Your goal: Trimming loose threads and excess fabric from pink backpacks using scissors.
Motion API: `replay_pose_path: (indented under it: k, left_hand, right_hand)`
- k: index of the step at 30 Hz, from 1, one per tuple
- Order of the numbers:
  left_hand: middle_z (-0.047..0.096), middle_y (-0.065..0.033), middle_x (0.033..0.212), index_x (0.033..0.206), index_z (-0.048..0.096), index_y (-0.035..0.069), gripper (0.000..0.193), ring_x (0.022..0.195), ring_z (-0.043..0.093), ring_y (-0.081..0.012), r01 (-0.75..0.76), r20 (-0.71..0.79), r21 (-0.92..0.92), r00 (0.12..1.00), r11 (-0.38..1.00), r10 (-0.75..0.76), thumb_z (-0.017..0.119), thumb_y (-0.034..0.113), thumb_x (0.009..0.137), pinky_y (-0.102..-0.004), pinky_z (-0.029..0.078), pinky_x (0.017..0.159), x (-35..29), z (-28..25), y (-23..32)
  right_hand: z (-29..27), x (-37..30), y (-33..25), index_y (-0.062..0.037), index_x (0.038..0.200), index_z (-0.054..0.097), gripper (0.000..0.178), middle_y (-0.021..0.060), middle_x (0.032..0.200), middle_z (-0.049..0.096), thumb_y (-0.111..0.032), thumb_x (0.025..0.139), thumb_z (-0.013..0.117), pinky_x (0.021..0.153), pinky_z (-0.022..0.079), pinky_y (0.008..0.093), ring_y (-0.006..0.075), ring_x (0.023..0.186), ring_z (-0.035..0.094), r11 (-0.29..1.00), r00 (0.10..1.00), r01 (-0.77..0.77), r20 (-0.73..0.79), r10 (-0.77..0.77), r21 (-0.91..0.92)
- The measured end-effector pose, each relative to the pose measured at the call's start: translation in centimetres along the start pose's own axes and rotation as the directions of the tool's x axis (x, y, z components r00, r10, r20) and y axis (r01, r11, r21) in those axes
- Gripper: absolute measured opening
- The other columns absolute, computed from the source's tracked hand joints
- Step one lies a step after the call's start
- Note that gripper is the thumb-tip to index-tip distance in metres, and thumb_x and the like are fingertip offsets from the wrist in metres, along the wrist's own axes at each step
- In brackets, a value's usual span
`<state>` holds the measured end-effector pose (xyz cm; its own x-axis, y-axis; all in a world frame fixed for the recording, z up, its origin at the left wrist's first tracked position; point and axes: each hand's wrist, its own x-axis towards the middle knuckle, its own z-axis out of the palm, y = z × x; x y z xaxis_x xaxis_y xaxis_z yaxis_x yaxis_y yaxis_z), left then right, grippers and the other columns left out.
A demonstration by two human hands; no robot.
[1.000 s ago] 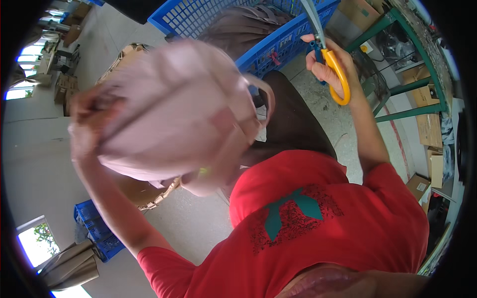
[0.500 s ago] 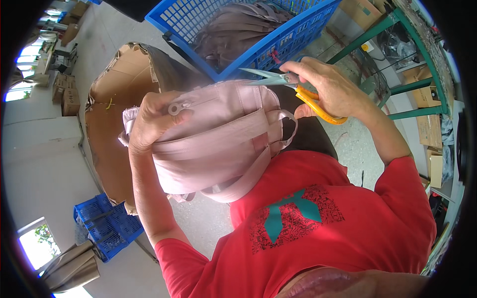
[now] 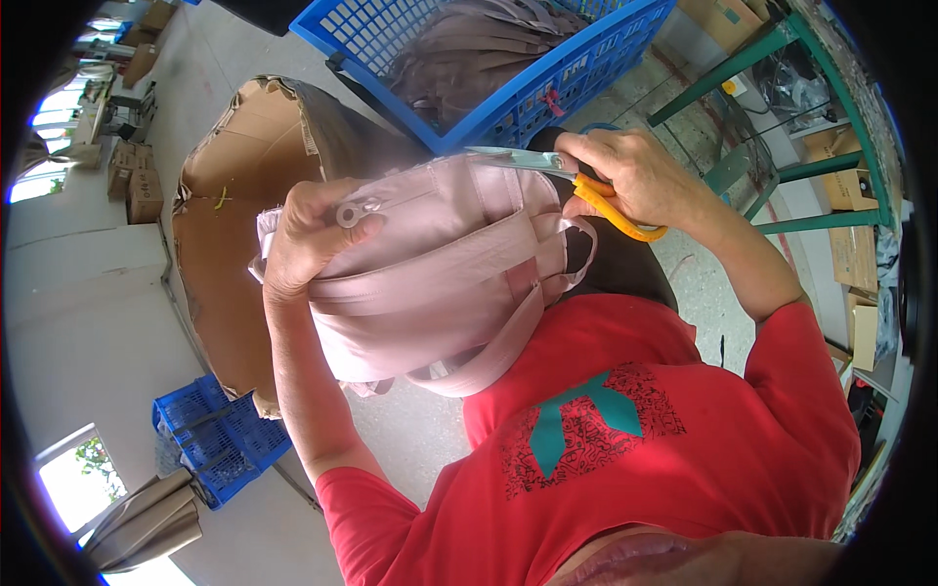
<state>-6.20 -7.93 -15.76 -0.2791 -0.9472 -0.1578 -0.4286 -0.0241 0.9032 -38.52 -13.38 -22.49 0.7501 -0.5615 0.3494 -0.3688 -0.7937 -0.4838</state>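
Note:
A pale pink backpack (image 3: 420, 264) lies across my lap, its shoulder straps and a loop handle facing me. My left hand (image 3: 311, 239) grips its left end, the thumb beside a round whitish ring-shaped zipper pull (image 3: 348, 214). In my right hand (image 3: 630, 176) is a pair of scissors (image 3: 608, 207) with orange handles. Their metal blades point left along the backpack's far edge and look nearly closed. Whether the tips touch the fabric or a thread, I cannot tell.
Beyond the backpack stands a blue plastic crate (image 3: 430, 127) holding brownish-grey fabric pieces (image 3: 479, 54). A large open cardboard box (image 3: 220, 283) is at my left, with another blue crate (image 3: 220, 439) behind it. A green metal frame (image 3: 840, 88) rises at the right.
The scissor blades, spread apart before, have come together. My right hand has shifted slightly left and down toward the backpack. My left hand keeps its hold.

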Motion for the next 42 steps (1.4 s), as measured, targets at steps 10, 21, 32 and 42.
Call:
replay_pose_path:
  k: [10, 21, 32, 42]
  left_hand:
    - [0.05, 0.0023, 0.058, 0.089, 0.064, -0.002, 0.026, 0.055, 0.04, -0.0045, -0.057, 0.036, 0.014, 0.998, 0.998, 0.057, 0.072, 0.011, 0.068, -0.0205, 0.033, 0.051, -0.4, 0.3, 0.0]
    - [0.053, 0.0017, 0.06, 0.092, 0.064, -0.002, 0.028, 0.055, 0.041, -0.004, -0.039, -0.021, 0.03, 0.999, 0.999, 0.04, 0.071, 0.01, 0.068, -0.0207, 0.034, 0.05, -0.9, 0.4, 0.0]
    - [0.055, 0.0007, 0.061, 0.093, 0.064, -0.001, 0.028, 0.053, 0.043, -0.0035, -0.07, 0.037, 0.042, 0.997, 0.997, 0.069, 0.07, 0.01, 0.068, -0.0203, 0.035, 0.05, -1.0, 0.9, 0.3]
    - [0.054, 0.0011, 0.061, 0.092, 0.064, -0.002, 0.029, 0.055, 0.043, -0.005, -0.068, -0.02, 0.118, 0.997, 0.991, 0.071, 0.072, 0.01, 0.066, -0.0207, 0.036, 0.053, -1.6, 0.5, 0.0]
  right_hand:
    - [-0.7, 2.2, -0.9, -0.0075, 0.095, 0.051, 0.05, 0.0044, 0.064, 0.05, -0.04, 0.064, 0.072, 0.052, 0.043, 0.0334, 0.0234, 0.056, 0.052, 0.99, 0.994, 0.095, -0.048, -0.1, -0.102]
    - [-0.3, 1.0, 0.1, -0.0077, 0.087, 0.051, 0.039, 0.0071, 0.057, 0.049, -0.036, 0.069, 0.071, 0.049, 0.043, 0.0344, 0.0262, 0.052, 0.053, 0.992, 0.993, 0.12, -0.005, -0.12, -0.028]
    - [-0.5, 2.0, -1.0, -0.005, 0.1, 0.051, 0.055, 0.0039, 0.07, 0.051, -0.037, 0.063, 0.074, 0.048, 0.04, 0.0318, 0.0216, 0.054, 0.05, 0.988, 0.988, 0.155, -0.009, -0.155, 0.025]
    - [-1.0, 1.3, -0.4, -0.0008, 0.1, 0.052, 0.053, 0.0133, 0.063, 0.055, -0.04, 0.069, 0.071, 0.052, 0.043, 0.0313, 0.0239, 0.054, 0.054, 0.976, 0.986, -0.067, 0.162, 0.034, 0.205]
